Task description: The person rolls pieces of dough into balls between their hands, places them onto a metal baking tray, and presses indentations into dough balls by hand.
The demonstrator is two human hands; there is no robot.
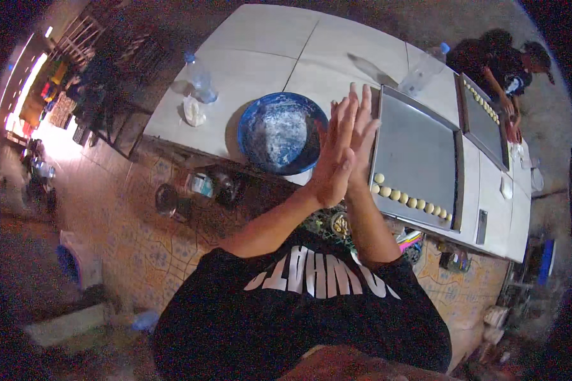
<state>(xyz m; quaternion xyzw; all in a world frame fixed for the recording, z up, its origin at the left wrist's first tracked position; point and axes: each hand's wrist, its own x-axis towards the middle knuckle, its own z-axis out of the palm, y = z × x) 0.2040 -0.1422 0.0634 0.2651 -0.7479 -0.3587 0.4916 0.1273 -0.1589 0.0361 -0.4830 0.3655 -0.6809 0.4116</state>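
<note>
My left hand [334,159] and my right hand [364,136] are raised palm to palm over the table's near edge, fingers stretched out and pointing away from me. Whether anything lies between the palms is hidden. Just left of them stands a round blue basin [245,136] with white flour [285,136] spread over its bottom. To their right lies a metal baking tray [419,143]. Small pale dough balls [403,197] form a row along the tray's near side, and one more sits above the row's left end.
On the white tiled table [260,41] stand a clear bottle [200,82], a crumpled white bag [194,112] and a second bottle [424,71]. Another tray [483,120] with dough balls lies farther right, where a person [511,73] reaches toward it. Jars [200,185] stand beneath the table.
</note>
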